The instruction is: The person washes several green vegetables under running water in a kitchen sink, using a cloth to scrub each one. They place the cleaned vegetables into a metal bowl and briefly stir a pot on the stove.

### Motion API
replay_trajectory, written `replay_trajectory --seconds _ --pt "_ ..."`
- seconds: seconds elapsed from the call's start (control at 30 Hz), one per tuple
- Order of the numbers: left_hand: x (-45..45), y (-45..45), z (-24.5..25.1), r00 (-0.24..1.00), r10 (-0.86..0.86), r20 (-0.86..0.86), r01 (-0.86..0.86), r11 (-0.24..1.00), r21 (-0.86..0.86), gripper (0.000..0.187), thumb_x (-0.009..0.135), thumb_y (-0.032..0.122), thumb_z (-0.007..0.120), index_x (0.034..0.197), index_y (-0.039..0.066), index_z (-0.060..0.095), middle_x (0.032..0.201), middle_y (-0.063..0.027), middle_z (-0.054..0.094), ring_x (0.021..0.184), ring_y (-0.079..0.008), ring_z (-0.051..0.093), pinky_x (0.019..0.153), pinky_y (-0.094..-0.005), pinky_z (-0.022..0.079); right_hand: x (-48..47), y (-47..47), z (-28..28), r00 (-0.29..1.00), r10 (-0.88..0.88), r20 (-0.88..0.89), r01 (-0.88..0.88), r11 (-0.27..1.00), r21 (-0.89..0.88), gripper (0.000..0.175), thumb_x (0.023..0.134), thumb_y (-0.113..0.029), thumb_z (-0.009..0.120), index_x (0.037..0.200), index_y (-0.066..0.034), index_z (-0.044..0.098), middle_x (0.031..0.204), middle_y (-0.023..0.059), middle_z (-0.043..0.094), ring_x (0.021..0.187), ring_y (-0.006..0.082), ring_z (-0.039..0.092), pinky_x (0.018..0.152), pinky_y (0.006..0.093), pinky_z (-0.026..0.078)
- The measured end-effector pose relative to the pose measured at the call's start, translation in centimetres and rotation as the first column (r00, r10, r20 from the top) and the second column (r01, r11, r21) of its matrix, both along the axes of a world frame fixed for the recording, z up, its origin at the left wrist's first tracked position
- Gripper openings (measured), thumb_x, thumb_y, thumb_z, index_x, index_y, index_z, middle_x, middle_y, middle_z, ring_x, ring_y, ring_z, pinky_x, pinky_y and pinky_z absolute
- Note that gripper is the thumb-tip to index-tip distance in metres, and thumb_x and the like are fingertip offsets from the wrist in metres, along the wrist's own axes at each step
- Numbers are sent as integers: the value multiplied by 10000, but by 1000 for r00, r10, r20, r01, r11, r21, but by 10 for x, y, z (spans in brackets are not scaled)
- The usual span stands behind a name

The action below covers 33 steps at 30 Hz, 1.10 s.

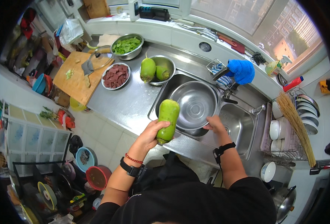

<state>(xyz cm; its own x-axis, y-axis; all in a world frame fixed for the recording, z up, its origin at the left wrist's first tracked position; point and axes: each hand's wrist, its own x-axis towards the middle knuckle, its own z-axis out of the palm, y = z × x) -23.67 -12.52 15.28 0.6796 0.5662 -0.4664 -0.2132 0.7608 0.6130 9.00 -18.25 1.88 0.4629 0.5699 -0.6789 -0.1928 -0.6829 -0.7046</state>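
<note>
My left hand (153,133) grips a large green radish (168,117) near its lower end, held upright over the counter's front edge. With my right hand (214,124) I pinch the near right rim of a wide stainless steel basin (195,105), which sits over the left sink bowl (160,98). The basin looks bare inside. Behind and to the left stands a smaller steel bowl (169,65). Two more green radishes lie in it: a whole-looking one (148,68) leaning over the rim and a shorter one (162,73).
A plate of dark red slices (116,76) and a bowl of green leaves (127,45) stand left. The cutting board (72,71) carries a cleaver (86,71), chopped bits and a glass lid (100,58). The faucet (221,74) bears a blue cloth (241,72). Right is a dish rack (289,152).
</note>
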Motion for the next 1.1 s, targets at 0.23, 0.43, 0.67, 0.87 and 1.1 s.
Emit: replay_trajectory --seconds 0.23,0.43,0.67,0.87,1.1 --pt "81 48 -62 980 -74 -185 69 997 -38 335 880 192 670 1100 -43 577 966 -133 640 830 -239 656 738 -421 578 -8 36 -90 916 -199 -348 139 972 -191 408 874 22 557 1255 102 432 1209 238 547 937 376 665 738 434 617" --pt "116 95 -135 949 -207 -237 120 935 -334 399 834 282 706 1157 82 584 1045 -102 626 927 -249 623 821 -434 529 -21 37 -103 983 -141 -120 102 954 -282 420 934 -182 602 1285 15 478 1290 245 514 1018 443 619 815 531 562" --pt "153 119 -163 975 -116 -189 -13 819 -573 451 817 349 673 1177 102 555 1092 -116 585 978 -291 582 840 -466 539 52 33 4 195 138 971 78 985 -156 370 819 -265 697 1090 -18 647 1235 198 552 1122 400 530 950 480 436" --pt "182 127 -147 995 30 -94 -92 627 -774 394 817 297 656 1144 99 559 1099 -119 558 993 -309 566 875 -492 541 83 30 9 69 188 980 31 981 -190 372 833 -271 693 1092 -9 641 1233 206 545 1179 397 486 962 471 433" --pt "235 129 -127 979 147 -143 -202 567 -798 377 866 383 625 1113 110 543 1080 -119 586 980 -309 584 849 -494 549 75 19 1 127 198 972 27 979 -203 467 808 -251 722 1189 -11 593 1307 211 501 1206 385 481 970 467 441"
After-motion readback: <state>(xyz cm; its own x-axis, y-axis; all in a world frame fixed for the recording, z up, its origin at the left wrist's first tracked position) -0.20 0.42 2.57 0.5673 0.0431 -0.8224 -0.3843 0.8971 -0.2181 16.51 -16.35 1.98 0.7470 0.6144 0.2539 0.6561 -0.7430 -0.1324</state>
